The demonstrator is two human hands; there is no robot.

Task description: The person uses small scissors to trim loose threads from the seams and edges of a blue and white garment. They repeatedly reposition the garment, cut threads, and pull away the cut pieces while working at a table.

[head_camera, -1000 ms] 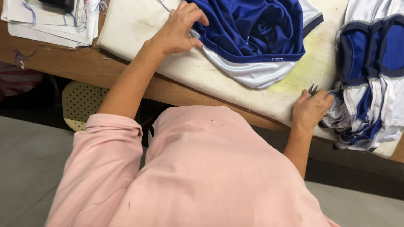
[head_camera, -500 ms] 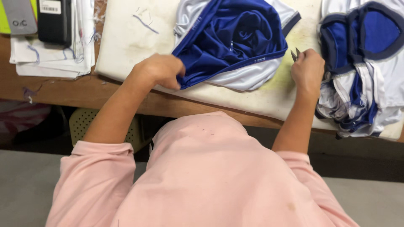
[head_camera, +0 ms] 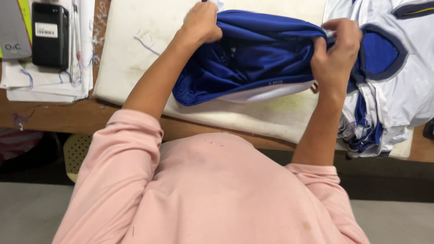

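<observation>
- On the white padded mat (head_camera: 280, 119) laid over the brown wooden counter (head_camera: 68, 118), a blue shiny fabric garment with a white hem (head_camera: 253, 63) is held up, its lower folds resting on the mat near the counter's near edge.
- The garment's left end is clutched by the left hand (head_camera: 201, 22), whose grip is pressed together into a fist around bunched blue cloth.
- The garment's right end is gripped by the right hand (head_camera: 337, 52), fingers curled and pinching the fabric edge; the cloth is stretched between the two hands.
- Just beside the right hand, toward the counter's right edge, a pile of white and blue garments (head_camera: 389, 81) is seen, partly hanging over the near edge.
- At the counter's far left corner, a black rectangular phone-like device (head_camera: 49, 36) is laid on a stack of white papers (head_camera: 45, 88).
- Pink long sleeves (head_camera: 131, 149) are pushed up on both forearms.
</observation>
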